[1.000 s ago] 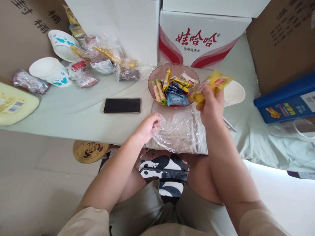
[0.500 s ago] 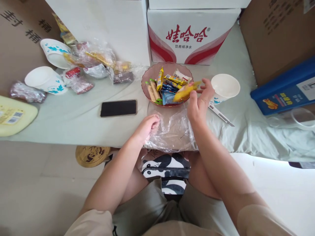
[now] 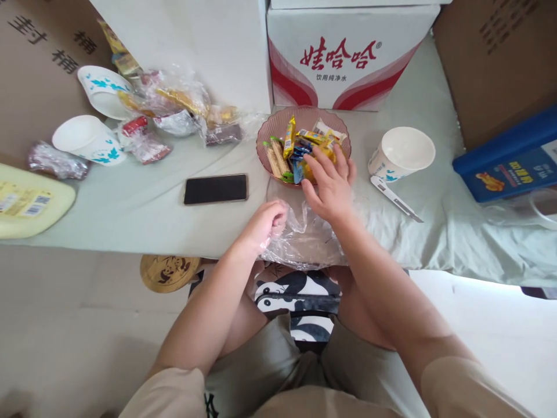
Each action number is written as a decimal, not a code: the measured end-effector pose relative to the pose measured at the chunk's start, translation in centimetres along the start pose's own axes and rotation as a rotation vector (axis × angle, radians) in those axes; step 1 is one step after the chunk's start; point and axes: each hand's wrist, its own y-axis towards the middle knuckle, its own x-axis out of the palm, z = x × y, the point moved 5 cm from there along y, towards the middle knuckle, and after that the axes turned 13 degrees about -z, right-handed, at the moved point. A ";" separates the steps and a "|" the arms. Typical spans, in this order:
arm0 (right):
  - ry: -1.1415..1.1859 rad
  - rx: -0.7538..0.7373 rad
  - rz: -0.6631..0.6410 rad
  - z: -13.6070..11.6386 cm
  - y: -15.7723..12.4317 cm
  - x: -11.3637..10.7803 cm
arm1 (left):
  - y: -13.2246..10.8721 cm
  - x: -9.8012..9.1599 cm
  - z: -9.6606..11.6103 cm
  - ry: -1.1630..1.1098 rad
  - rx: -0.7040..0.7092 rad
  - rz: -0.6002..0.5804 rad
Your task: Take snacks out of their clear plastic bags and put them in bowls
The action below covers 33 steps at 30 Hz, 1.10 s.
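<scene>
A yellow packet (image 3: 308,172) lay at five o'clock in the pink bowl (image 3: 268,129), partly hidden by the right hand (image 3: 329,187) I watched remotely, fingers apart. Seven o'clock from the bowl, the left hand (image 3: 266,223) clamped a clear bag (image 3: 300,247); a cup (image 3: 404,152) stood at three.

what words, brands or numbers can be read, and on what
"娃哈哈®": white carton
"饮用纯净水": same carton, underneath
"封": left brown carton
"桶", twice: same brown carton
Too small, blurred or covered: right brown carton, blue package, yellow bottle, snack wrappers, shorts logo
</scene>
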 end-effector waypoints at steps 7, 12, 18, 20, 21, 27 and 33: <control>0.014 0.226 0.086 2.2 0.0 -0.1 | -0.3 0.0 0.1 0.010 0.012 -0.037; 0.051 0.269 0.072 4.3 0.2 0.0 | -0.4 -0.5 0.2 0.003 0.020 -0.020; 0.100 0.051 0.191 3.2 -2.4 -4.4 | -0.3 -0.8 0.5 0.041 0.042 0.049; 0.152 -0.026 0.175 3.0 -4.3 -5.5 | -0.4 -0.4 0.6 0.053 0.053 0.045; 0.177 -0.058 0.135 3.1 -5.3 -5.6 | -0.5 -0.3 0.7 0.056 0.058 0.042; 0.056 -0.234 -0.401 3.1 -9.9 -1.8 | 0.3 0.6 0.5 0.149 0.088 0.034; -0.057 -0.119 -0.427 3.2 -10.8 -0.9 | 1.8 0.7 -0.2 0.641 0.287 0.215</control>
